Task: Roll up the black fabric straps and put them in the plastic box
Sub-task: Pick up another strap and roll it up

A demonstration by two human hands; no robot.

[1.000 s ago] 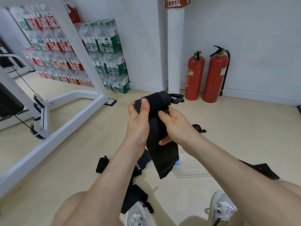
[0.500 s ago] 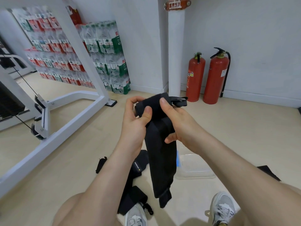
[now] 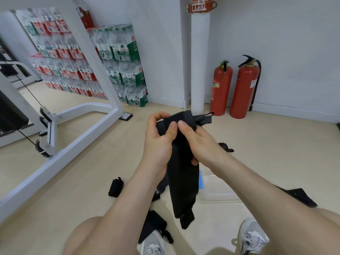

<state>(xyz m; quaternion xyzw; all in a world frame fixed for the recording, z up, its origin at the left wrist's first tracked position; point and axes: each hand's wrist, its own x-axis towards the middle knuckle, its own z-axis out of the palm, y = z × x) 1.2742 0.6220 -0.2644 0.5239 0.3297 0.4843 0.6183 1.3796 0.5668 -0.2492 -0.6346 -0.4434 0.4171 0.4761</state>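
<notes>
I hold a black fabric strap (image 3: 184, 183) in front of me, its top end wound into a roll and its loose tail hanging down. My left hand (image 3: 160, 144) grips the roll from the left, thumb on its front. My right hand (image 3: 198, 142) grips it from the right, thumb pressed beside the left thumb. A clear plastic box (image 3: 219, 190) lies on the floor below my right forearm, partly hidden by the strap. Other black straps lie on the floor: a small rolled one (image 3: 116, 187), one by my left shoe (image 3: 153, 225), one at the right (image 3: 298, 196).
A white gym machine frame (image 3: 60, 144) crosses the floor at the left. Stacked packs of bottled water (image 3: 125, 70) stand against the back wall. Two red fire extinguishers (image 3: 233, 87) stand beside a white pillar (image 3: 199, 61). My knees and grey shoes (image 3: 252, 236) are at the bottom.
Both hands have wound the strap further at its top. My right thumb has come down next to the left thumb. The hanging tail has swung and now hangs longer and straighter.
</notes>
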